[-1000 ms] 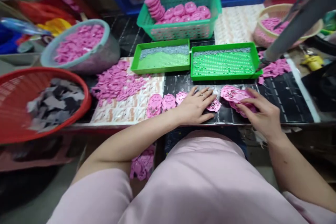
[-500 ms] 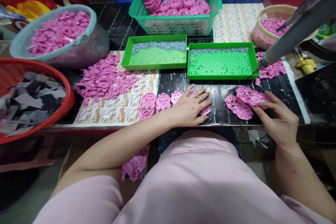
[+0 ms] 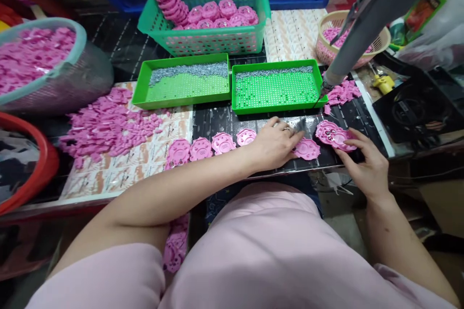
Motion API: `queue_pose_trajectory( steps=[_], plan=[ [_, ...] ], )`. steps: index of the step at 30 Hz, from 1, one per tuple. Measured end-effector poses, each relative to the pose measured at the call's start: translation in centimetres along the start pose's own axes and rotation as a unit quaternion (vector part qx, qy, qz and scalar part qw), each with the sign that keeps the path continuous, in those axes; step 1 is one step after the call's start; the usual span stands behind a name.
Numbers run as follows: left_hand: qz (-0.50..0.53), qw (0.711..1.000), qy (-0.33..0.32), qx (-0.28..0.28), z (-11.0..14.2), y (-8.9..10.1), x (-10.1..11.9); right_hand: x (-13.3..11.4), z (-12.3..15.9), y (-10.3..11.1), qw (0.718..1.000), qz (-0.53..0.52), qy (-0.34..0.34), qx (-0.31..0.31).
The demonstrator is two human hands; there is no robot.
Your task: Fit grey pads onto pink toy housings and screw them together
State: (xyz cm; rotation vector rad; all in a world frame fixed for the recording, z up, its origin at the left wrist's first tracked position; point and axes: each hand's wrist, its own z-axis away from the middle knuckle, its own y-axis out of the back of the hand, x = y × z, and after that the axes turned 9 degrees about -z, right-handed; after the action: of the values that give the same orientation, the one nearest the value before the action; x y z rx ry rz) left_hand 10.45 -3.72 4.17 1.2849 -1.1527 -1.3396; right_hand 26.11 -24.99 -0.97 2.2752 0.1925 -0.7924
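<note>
My left hand (image 3: 276, 145), with a ring on one finger, reaches over the table's front strip. Its fingers are bent at the left edge of a pink plastic housing (image 3: 308, 148) lying flat; the thumb is mostly hidden. Between the thumb and fingers of my right hand (image 3: 366, 159) is another pink plastic housing (image 3: 331, 134), with small shiny metal parts on its face. Left of my left hand, a row of similar pink housings (image 3: 200, 148) lies along the table edge, partly covered by my forearm. A grey powered screwdriver (image 3: 357, 34) hangs at the right, its tip near a green tray.
Two green trays (image 3: 181, 101) (image 3: 275, 106) hold small metal screws. Behind them stands a green basket (image 3: 217, 41) of stacked pink units. Loose pink pieces (image 3: 108, 128) lie at left beside a tub (image 3: 90, 67) and a red basket (image 3: 50, 154). A beige basket (image 3: 380, 38) stands at right.
The view has turned right. My left hand has moved right from the row to the lower pink housing. My right hand has drawn its housing away from that one.
</note>
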Motion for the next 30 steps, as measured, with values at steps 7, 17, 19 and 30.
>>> queue_pose_trajectory(
  steps=[7, 17, 19, 30],
  plan=[
    [-0.080, 0.995, 0.066, 0.006, 1.1, 0.7, 0.7, 0.2, -0.8, 0.0, 0.998, 0.048, -0.013, -0.042],
    [0.008, 1.000, -0.026, 0.014, 0.6, -1.3, -0.5, -0.2, -2.6, 2.3, 0.980, -0.042, -0.019, -0.194],
    [0.019, 0.999, -0.032, -0.011, 0.8, -1.9, -0.7, -0.5, -3.7, 2.6, 0.955, -0.051, 0.025, -0.292],
    [0.004, 1.000, 0.006, -0.005, 2.4, -1.3, -0.8, 0.0, -9.3, -1.9, 0.893, -0.038, 0.118, -0.433]
  ],
)
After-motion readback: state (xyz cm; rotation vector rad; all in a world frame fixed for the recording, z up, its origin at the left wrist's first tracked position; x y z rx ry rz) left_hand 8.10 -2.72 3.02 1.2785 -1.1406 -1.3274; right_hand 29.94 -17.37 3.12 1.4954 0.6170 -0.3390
